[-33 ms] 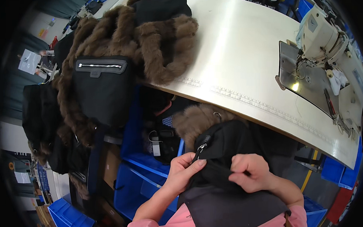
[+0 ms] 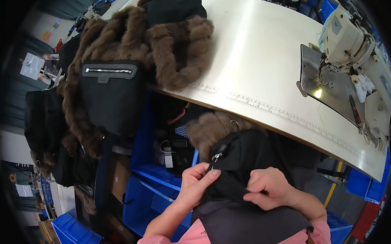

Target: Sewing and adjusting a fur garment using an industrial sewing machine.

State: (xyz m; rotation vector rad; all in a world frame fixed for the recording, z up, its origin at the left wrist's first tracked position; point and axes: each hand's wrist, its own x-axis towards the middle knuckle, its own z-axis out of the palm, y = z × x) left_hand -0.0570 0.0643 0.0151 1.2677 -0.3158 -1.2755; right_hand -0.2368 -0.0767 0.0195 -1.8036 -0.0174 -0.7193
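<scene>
At far left, dark garments [image 2: 44,121] hang beside the work area, and a blue crate [image 2: 73,230] sits at the near left. Next to them, a black fabric piece with a silver zip [image 2: 112,99] hangs over the left end of the white counter [image 2: 258,51], brown fur [image 2: 132,31] heaped around and beyond it. Blue bins [image 2: 151,202] stand below, one holding dark items and a small white object [image 2: 168,159]. Near the middle, a black garment [image 2: 253,145] with brown fur trim [image 2: 208,131] lies before the counter's near edge, toward a person in a pink top [image 2: 191,240] and dark apron [image 2: 252,227]. The left hand [image 2: 196,182] pinches the garment between thumb and fingers, just beside a metal zipper pull [image 2: 218,156]. To its right, the right hand [image 2: 270,188] is bent over the same cloth, fingers curled toward the thumb; whether they grip the fabric cannot be told. At far right, a white sewing machine [image 2: 344,41] stands on the counter, with a slender red-and-black tool [image 2: 354,111] lying near its metal plate.
</scene>
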